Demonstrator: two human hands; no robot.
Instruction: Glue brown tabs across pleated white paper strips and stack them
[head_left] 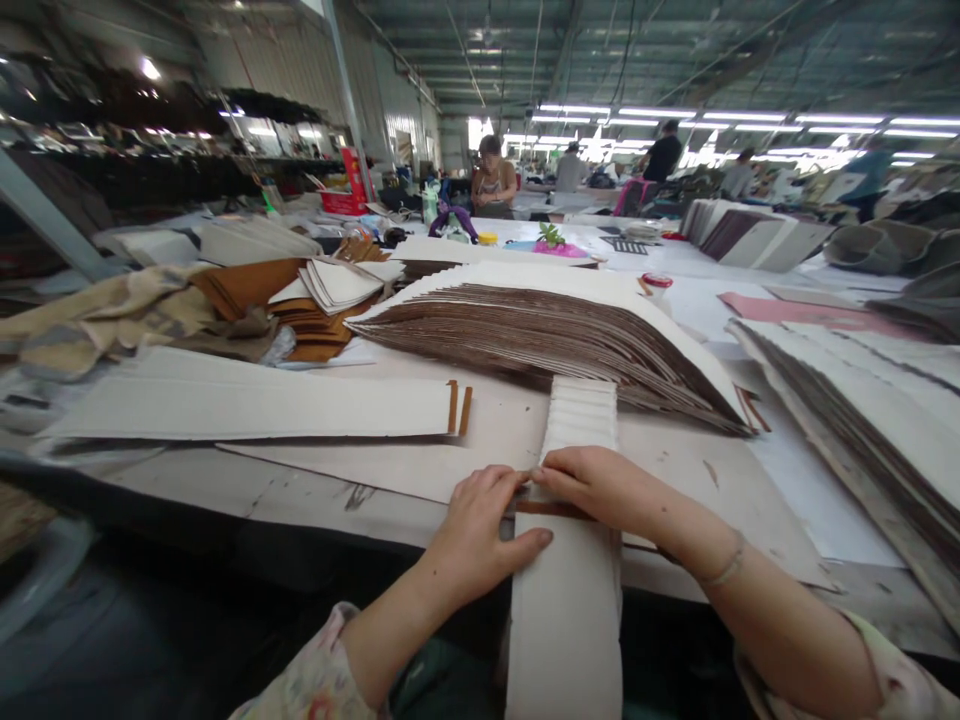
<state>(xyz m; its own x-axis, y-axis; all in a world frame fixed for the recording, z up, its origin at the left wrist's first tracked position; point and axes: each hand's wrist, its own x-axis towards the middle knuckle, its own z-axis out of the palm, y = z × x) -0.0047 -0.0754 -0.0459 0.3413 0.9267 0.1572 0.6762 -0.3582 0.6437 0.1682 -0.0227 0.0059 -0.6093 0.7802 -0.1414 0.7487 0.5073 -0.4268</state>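
Note:
A long white strip [568, 610] lies lengthwise in front of me and hangs over the table's near edge. Its far part [581, 415] is a stack of overlapped white strips. My left hand [480, 535] presses on the strip's left side, fingers curled at the top and thumb flat on the white surface. My right hand [600, 490] lies across the strip, fingers bent and pinching at a thin brown strip [551, 509] that crosses it. Both sets of fingertips meet near the middle of the strip.
A big fanned stack of brown-edged sheets [555, 335] lies beyond my hands, another [862, 420] at the right. A long white panel [247, 408] with brown strips [457, 408] lies at the left, brown pieces [247, 285] behind. A seated person [493, 180] works at the far end.

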